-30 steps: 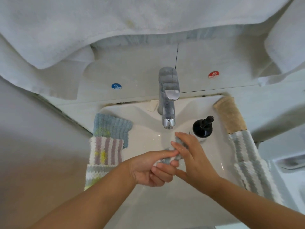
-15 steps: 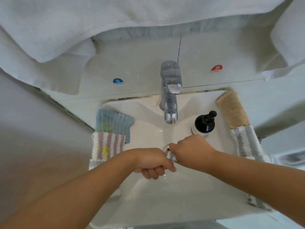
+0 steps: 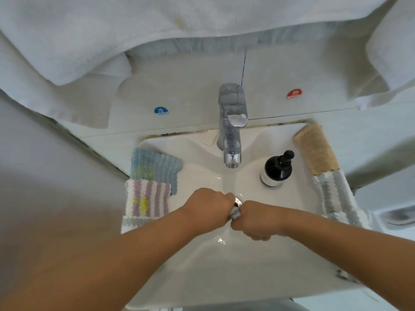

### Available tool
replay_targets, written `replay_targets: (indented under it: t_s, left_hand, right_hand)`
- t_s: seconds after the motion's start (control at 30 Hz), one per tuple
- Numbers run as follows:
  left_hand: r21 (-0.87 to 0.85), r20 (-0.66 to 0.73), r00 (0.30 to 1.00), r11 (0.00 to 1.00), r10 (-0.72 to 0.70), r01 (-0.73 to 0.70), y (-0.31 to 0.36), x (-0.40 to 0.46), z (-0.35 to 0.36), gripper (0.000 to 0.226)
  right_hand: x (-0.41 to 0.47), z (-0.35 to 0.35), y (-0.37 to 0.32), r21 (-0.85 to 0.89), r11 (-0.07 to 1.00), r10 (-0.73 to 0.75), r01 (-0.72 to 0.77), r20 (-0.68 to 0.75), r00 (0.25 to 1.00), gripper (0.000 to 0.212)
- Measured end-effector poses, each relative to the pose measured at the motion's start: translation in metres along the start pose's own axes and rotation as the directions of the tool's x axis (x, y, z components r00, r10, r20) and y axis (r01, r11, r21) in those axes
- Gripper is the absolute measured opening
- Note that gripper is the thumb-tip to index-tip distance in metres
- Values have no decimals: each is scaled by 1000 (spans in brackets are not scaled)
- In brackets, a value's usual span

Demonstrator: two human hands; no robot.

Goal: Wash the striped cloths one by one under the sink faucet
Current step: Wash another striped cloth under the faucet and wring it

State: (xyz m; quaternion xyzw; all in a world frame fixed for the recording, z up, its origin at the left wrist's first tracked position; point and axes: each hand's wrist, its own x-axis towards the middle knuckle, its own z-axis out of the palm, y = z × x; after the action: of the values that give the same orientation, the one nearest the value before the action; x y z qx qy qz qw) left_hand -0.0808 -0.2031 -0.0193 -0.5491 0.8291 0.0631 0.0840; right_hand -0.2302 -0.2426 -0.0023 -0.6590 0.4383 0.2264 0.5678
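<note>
White towels [image 3: 112, 41] hang above the sink [image 3: 224, 277], where a chrome faucet [image 3: 232, 131] stands at the back and a dark soap bottle [image 3: 275, 170] sits to its right. Striped cloths lie on both rims: a blue and pink stack [image 3: 148, 189] on the left, a tan and grey one [image 3: 330, 187] on the right. Over the basin, below the spout, the left hand [image 3: 210, 206] and right hand [image 3: 258, 219] meet fist to fist, each grip closed tight around a small grey cloth [image 3: 235, 213] bunched between them, knuckles up.
</note>
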Motion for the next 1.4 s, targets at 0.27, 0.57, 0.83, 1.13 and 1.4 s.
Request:
replay_targets:
  t_s: [0.27,0.57,0.83,1.13,1.4]
  left_hand:
    - [24,-145,984,995,101,-99,-8,1,-4,36]
    - [-8,-387,909,985,154,-171,-15,3,-4,26]
    - [-14,-443,884,984,153,-177,-14,-1,-1,28]
    - [-49,-101,993,997,59,-64,1,-2,-8,26]
    - [-465,321,924,815,-207,345,-7,-10,-15,21]
  right_hand:
    - [-4,9,6,607,791,-153,-79,320,935,46]
    - [-11,22,-2,833,533,-270,-146,331,904,48]
    - [-10,24,-1,871,436,-381,-228,408,830,46]
    - [-16,6,10,491,871,-125,17,188,974,39]
    - [-19,0,16,388,902,-178,192,-70,981,29]
